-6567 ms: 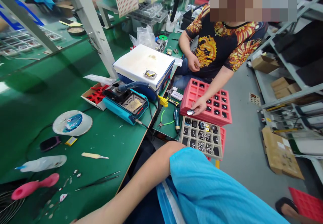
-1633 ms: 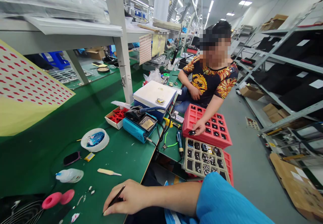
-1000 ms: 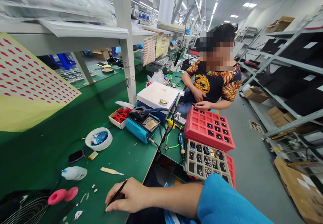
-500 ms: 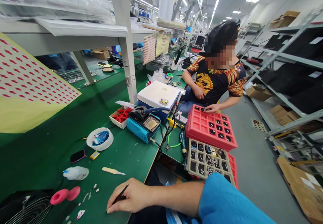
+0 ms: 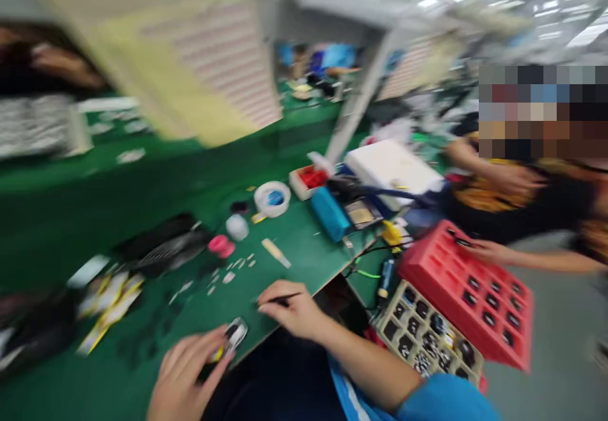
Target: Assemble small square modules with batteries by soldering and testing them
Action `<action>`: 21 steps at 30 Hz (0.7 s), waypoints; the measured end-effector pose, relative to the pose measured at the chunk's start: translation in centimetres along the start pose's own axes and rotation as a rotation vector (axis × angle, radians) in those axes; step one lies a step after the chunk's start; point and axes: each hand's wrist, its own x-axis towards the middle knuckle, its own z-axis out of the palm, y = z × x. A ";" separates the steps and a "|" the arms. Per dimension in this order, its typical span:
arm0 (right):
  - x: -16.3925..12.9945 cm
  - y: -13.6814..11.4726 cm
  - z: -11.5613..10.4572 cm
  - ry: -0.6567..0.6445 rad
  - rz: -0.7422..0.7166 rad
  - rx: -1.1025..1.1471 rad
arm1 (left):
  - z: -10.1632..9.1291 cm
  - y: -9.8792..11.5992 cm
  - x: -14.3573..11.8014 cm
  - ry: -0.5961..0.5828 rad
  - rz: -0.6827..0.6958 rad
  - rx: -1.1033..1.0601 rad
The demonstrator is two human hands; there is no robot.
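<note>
My left hand (image 5: 187,373) is at the table's front edge, thumb and fingers closed on the sides of a small electronic device (image 5: 236,333) with a pale casing and a yellow part. Its lower end is hidden by my fingers. To its right, my right hand (image 5: 294,312) pinches dark tweezers (image 5: 285,298), their tip pointing left just above the green mat. Small white pieces (image 5: 230,277) lie beyond both hands, beside a pink round-ended object (image 5: 221,245). A pale flat tool with a narrow tip (image 5: 275,253) rests farther out. Motion blurs the picture.
A blue soldering-iron stand (image 5: 330,213) and a white round dish (image 5: 272,199) stand at the back. Yellow battery-like packs (image 5: 110,307) lie left. On the right are a beige compartment tray (image 5: 403,320) and a pink tray (image 5: 427,263), with a co-worker's hand (image 5: 489,251) over it.
The view has swung left and down, so my left hand with the small device is now in sight. My right hand still holds the tweezers. The co-worker's hand stays at the pink tray.
</note>
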 end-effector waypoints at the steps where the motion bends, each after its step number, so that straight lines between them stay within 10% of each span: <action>1: -0.6 -0.4 0.1 -0.015 0.014 0.031 | -0.1 0.5 -1.0 -0.022 -0.051 0.012; 21: -3.6 0.2 2.3 -0.282 -0.349 -0.074 | 1.1 0.2 -3.6 -0.112 -0.240 -0.042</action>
